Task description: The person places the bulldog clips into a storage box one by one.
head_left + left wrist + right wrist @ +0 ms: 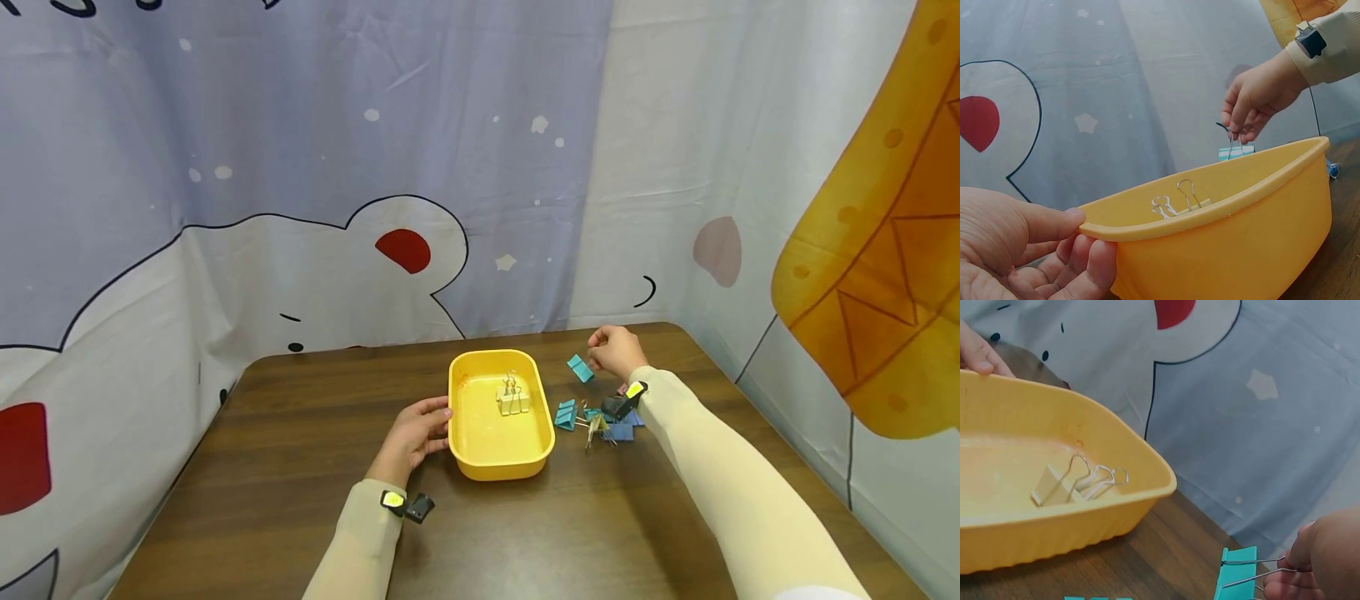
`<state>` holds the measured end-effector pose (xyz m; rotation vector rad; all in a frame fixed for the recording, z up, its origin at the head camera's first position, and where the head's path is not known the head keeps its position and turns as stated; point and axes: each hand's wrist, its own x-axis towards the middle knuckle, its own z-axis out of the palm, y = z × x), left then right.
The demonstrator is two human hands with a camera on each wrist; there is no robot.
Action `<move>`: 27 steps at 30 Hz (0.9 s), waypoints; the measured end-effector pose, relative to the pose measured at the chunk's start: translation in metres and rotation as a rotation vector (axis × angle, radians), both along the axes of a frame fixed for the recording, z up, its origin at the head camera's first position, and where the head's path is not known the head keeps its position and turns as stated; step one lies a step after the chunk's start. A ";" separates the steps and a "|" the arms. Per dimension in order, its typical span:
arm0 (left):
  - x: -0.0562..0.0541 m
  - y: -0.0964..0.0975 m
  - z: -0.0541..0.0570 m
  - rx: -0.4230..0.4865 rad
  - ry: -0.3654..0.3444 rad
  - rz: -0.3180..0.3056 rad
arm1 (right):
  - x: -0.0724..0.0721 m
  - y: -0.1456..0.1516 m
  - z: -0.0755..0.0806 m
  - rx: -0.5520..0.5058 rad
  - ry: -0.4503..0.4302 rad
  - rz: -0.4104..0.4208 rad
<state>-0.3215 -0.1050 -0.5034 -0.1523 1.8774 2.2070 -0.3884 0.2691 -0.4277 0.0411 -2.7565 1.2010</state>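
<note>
My left hand (420,429) grips the left rim of a yellow plastic tub (495,461), thumb on top and fingers below the lip in the left wrist view. Inside the tub, toward its right side, sit pale yellow binder clips (513,402) with wire handles standing up. Right of the tub, my right hand (617,352) pinches the wire handles of a teal binder clip (1238,573) between thumb and fingers. That clip (581,368) hangs near the tub's far right corner, outside the rim.
A loose pile of binder clips lies right of the tub, among them a teal clip (566,414) and a blue clip (618,432), partly hidden by the right wrist. All stand on a brown wooden table (315,467). A printed curtain (300,108) hangs behind it.
</note>
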 end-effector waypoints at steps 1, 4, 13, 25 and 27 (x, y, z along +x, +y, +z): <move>0.000 0.000 0.000 0.002 -0.001 0.001 | 0.000 -0.002 0.001 -0.002 0.002 0.007; 0.000 0.000 0.000 0.002 -0.001 0.003 | 0.001 -0.008 0.005 -0.016 0.005 0.030; 0.001 0.000 0.001 0.001 -0.008 0.005 | 0.004 -0.030 0.019 -0.062 -0.002 0.112; -0.001 -0.001 -0.001 0.002 0.003 0.001 | 0.009 -0.057 0.029 -0.060 0.018 0.189; -0.001 0.000 -0.001 0.005 0.002 0.002 | 0.011 -0.061 0.030 -0.055 0.020 0.206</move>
